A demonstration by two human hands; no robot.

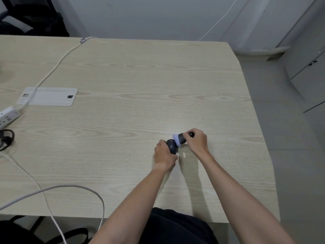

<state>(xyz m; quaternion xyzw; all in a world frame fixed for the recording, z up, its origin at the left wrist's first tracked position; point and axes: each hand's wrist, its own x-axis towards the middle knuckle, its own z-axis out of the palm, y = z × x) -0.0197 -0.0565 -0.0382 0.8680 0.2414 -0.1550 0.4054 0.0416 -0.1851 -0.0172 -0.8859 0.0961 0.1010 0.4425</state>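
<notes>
thing: dark rounded plastic device [171,146], left hand [164,154] fingers curled round it | dark cylinder with pale lilac end [179,139], gripped by right hand [197,140] fingers, just beside device | both low over light wooden table [123,120]

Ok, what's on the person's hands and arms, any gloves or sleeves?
The left hand and right hand are bare: no gloves, rings or watch visible. No sleeves show on either arm up to the frame's edge. Black clothing covers the lap.

Both bare forearms stretched forward, converging. The left grip [164,154] was curled closed, knuckles up; the right grip [197,141], just beside it, was curled likewise.
</notes>
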